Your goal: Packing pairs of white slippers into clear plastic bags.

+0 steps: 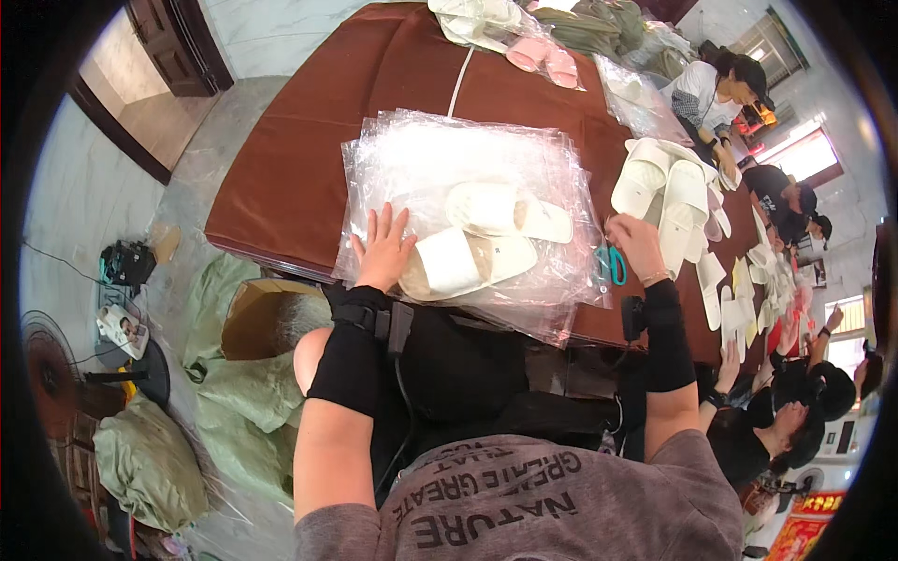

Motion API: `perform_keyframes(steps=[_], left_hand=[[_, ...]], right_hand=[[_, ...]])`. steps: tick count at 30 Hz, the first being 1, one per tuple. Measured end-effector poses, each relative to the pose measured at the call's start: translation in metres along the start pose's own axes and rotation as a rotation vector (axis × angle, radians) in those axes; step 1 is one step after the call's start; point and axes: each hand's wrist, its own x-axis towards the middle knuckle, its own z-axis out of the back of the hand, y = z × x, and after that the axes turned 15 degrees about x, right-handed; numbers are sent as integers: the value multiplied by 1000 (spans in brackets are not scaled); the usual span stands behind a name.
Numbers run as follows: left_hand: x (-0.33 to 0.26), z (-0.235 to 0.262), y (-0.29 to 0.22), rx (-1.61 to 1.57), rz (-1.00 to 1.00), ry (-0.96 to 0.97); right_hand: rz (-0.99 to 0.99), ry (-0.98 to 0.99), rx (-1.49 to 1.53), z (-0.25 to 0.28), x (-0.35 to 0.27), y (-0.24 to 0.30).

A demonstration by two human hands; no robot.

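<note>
Here, our open left hand [382, 251] lies on clear plastic bags [402, 150], beside two flat white slippers [447, 264] on top. Our right hand [638, 247] curls near blue-green scissors [615, 266]; we can't tell if it grips anything. Hard pushing could slide the slick bags.

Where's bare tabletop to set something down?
Widest patch: brown table between its left edge and the clear bags. Crowded: right of the right hand, where white slippers spread, and the far end, where pink slippers lie.
</note>
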Motion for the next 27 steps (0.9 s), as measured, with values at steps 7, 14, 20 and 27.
perform_keyframes(steps=[7, 14, 20, 27], left_hand=[[3, -4, -3, -42, -11, 8], [1, -6, 1, -40, 1, 12], [-1, -3, -2, -47, 5, -30], [5, -4, -9, -16, 0, -22]], right_hand=[[-207, 172, 577, -89, 13, 40], [-408, 296, 847, -88, 19, 70], [-594, 133, 1339, -67, -12, 22], [-607, -133, 1255, -111, 6, -17]])
